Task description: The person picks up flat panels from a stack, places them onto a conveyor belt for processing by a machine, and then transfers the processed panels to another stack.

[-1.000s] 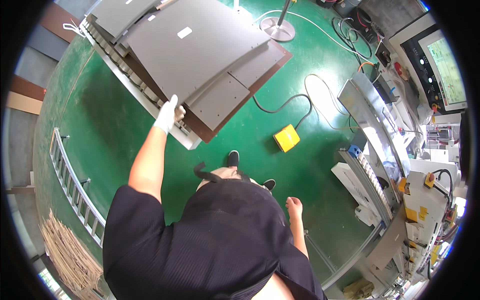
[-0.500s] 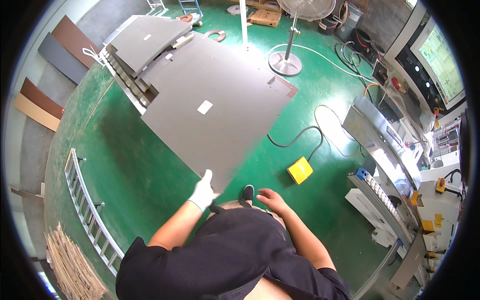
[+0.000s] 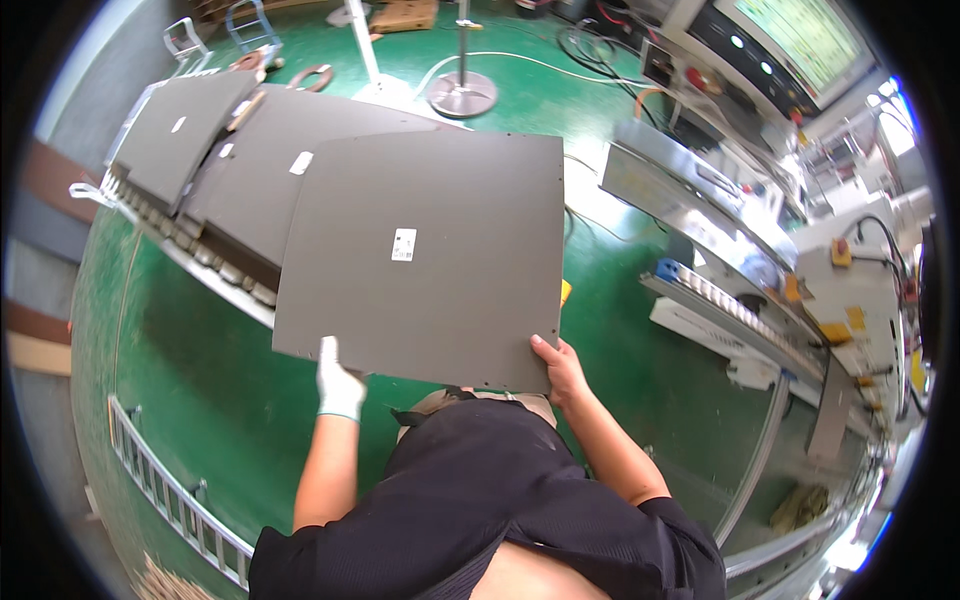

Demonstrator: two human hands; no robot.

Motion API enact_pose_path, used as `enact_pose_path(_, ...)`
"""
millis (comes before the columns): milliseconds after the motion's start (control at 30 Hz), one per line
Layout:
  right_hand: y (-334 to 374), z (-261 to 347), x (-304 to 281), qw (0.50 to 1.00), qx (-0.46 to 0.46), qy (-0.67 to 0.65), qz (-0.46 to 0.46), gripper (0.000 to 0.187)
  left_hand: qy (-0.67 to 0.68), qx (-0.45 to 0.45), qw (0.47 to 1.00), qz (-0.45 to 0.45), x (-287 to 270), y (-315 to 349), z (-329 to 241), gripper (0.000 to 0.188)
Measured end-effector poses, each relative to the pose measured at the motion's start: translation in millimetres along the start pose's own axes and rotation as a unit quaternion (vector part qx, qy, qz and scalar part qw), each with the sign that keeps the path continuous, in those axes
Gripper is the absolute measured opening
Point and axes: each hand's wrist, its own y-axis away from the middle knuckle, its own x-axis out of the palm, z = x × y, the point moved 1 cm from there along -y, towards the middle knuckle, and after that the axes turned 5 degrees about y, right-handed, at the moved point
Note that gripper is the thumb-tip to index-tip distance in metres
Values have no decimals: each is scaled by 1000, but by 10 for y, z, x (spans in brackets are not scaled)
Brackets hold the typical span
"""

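A large grey-brown flat panel with a white label near its middle lies across both hands in front of my waist. My left hand, in a white glove, grips its near edge toward the left corner, thumb on top. At the near right corner my bare right hand clasps the panel, thumb on the upper face and fingers hidden beneath. Small holes show along the panel's edges. Behind it, more panels of the same colour lie on a roller conveyor, partly covered by the held one.
To the right stands a machine with a shiny metal bed, a roller rail and a lit screen. A fan stand's round base is on the green floor ahead. A metal rail frame lies at left.
The panel has come toward me and turned square to my body. My right hand, empty before, has taken hold of its right corner. My view has swung to the right.
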Motion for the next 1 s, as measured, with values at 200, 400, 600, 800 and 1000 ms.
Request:
enact_pose_path(200, 502, 78, -650, 994, 2, 34, -106, 43, -278, 230, 913, -190, -256, -378, -702, 87)
enact_pose_path(400, 603, -1, -858, 988, -14, 45, -149, 39, -388, 41, 921, -6, -157, -642, -729, 59)
enact_pose_path(600, 658, 188, -1341, 988, -47, 39, -139, 41, -387, 69, 919, 1, -4, -401, -397, 60)
enact_pose_path(800, 940, 228, -2130, 958, -73, 119, -250, 44, -458, 76, 882, 80, 1116, 181, 258, 54)
enact_pose_path(1000, 1132, 301, -3195, 951, -101, -11, -293, 46, -528, 67, 839, 111, 1451, 461, 980, 46)
